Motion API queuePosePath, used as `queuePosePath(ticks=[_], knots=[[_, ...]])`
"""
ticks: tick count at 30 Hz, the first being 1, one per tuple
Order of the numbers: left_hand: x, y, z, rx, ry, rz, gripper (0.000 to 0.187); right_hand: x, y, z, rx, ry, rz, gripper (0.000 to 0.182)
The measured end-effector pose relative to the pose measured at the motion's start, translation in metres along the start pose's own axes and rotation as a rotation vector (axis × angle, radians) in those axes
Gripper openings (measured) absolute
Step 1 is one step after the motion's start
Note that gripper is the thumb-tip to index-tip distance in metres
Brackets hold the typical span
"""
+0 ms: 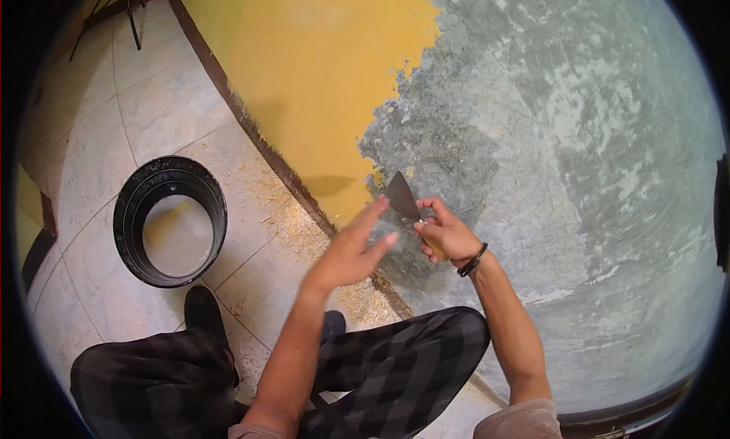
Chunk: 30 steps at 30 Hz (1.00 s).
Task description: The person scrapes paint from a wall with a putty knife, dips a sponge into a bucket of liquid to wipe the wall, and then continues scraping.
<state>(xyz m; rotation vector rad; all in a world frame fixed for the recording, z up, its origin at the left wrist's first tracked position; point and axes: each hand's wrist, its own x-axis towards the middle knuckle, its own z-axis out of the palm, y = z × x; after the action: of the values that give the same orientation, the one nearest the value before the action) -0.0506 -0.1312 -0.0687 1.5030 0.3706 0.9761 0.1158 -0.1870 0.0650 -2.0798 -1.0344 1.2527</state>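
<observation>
Right hand [454,237]: closed around the handle of a scraper [404,201], its blade pointed to the far side; a dark band [473,260] is worn at the wrist. Left hand [351,250]: bare of any tool, fingers spread, held just beside the blade; whether the blade is touched cannot be told. Wall beyond the hands: yellow paint [319,81] to the left, bare grey surface [540,173] to the right, divided by a ragged edge. Wall foot: brown skirting [230,97], with paint flakes [296,222] scattered beside it. Further left: black bucket [122,237], pale liquid [190,250] and a yellowish piece within. Far left: tripod legs [135,20].

Step in hand, as judged: scraping, paused or the blade being tended. Next move, as judged: the blade to be set low against the ragged edge.
</observation>
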Motion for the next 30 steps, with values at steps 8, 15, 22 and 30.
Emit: queuePosePath(ticks=[8, 15, 22, 30], knots=[[0.049, 0.001, 0.058, -0.109, 0.096, 0.215, 0.054, -0.013, 0.004, 0.011, 0.025, 0.377, -0.169, 0.041], [0.079, -0.001, 0.042, -0.038, 0.244, 0.168, 0.052, 0.028, -0.027, 0.016, 0.082, 0.397, -0.148, 0.038], [0.045, -0.042, 0.058, -0.141, 0.230, -0.014, 0.052, 0.056, 0.049, 0.021, -0.216, 0.376, -0.296, 0.038], [0.030, -0.039, 0.070, -0.258, 0.190, -0.010, 0.053, 0.012, 0.020, 0.035, 0.254, 0.226, 0.010, 0.041]])
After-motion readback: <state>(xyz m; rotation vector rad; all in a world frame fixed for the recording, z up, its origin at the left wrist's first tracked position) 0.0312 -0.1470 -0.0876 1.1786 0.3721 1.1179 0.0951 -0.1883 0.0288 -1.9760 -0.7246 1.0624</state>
